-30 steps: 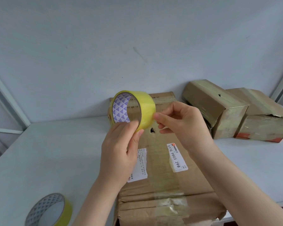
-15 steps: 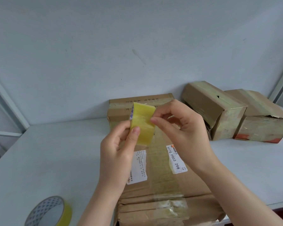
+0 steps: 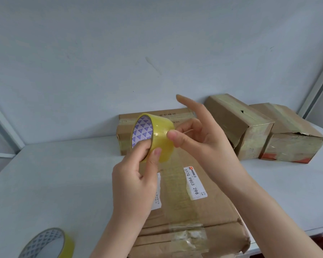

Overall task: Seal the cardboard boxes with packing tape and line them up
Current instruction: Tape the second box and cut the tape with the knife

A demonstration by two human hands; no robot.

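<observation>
Head view: tape roll stands above grip of left hand.

Open desk left of central box; spare tape roll at near-left edge. Right rear blocked by tilted box and neighbour box; free strip in front.

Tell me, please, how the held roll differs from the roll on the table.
The held roll is raised over a box, gripped by the left hand; the table roll lies untouched. The held roll stands on edge; the table roll lies flat. Both are yellow with triangle-print cores.
</observation>
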